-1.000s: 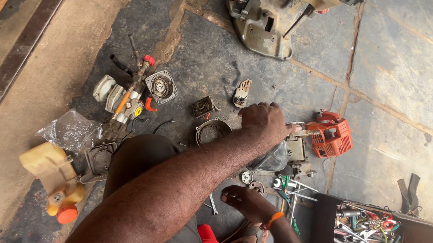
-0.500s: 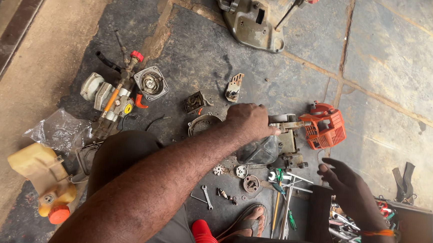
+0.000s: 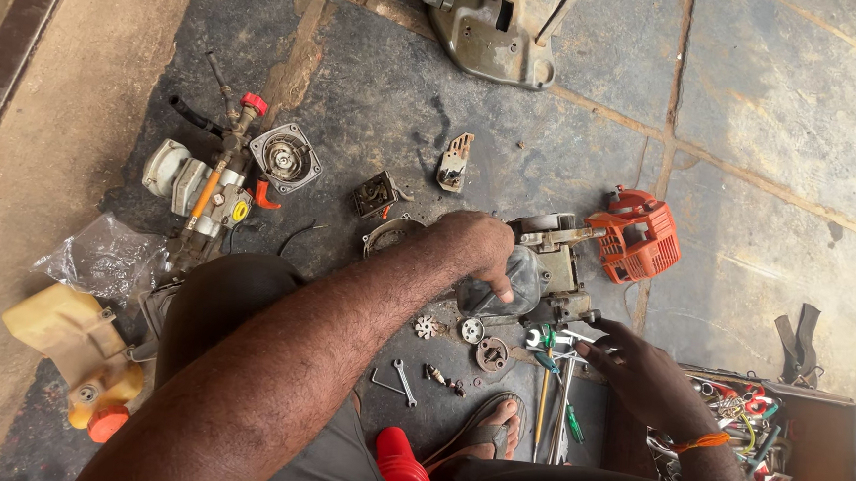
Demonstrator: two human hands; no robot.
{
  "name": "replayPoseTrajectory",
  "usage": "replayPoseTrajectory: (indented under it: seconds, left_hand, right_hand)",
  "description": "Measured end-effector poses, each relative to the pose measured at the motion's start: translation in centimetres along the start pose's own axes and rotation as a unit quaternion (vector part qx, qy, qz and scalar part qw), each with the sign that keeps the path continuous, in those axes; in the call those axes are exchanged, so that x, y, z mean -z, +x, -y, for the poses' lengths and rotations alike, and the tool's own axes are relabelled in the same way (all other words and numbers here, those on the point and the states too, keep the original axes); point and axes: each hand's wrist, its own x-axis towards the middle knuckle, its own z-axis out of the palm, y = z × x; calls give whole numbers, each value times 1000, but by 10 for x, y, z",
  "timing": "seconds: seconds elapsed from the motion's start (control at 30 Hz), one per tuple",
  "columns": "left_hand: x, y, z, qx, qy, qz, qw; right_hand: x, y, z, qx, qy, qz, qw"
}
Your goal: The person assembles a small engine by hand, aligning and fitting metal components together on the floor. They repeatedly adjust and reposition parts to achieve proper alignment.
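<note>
The left hand (image 3: 477,248) is resting on a small engine block (image 3: 545,268) lying on the stone floor (image 3: 773,103) beside its orange cover (image 3: 636,238), fingers curled together over a clear part on it. The right hand (image 3: 638,367) is reaching, fingers loosely apart, to the hand tools (image 3: 554,362) spread between the engine and the open toolbox (image 3: 782,440) at the lower right edge. Small gears (image 3: 462,332) are crowding the gap before the sandalled foot (image 3: 491,428); bare floor is lying open beyond the cover.
</note>
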Motion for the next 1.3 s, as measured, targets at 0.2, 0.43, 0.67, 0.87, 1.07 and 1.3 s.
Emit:
replayPoseTrajectory:
  seconds: [0.2,0.43,0.67,0.87,1.07,1.3]
  left_hand:
    - [-1,-2,2,-11,-3,-19,1000]
    - [3,-7,-7,6,-6,-30,1000]
    - [8,-11,-20,12,39,-44,998]
    - [7,-13,-19,-33,89,-93,991]
    - [10,-5,-22,-61,90,-83,991]
    - [8,5,-25,-39,55,-72,995]
  right_hand:
    - [-6,-3,12,6,-16,46,999]
    - [-81,3,60,77,-117,160,977]
    - [-244,65,100,198,-182,132,954]
    - [-344,91,89,37,54,185,981]
    - [-343,87,95,63,-16,206,976]
    - [-339,83,102,109,-70,214,968]
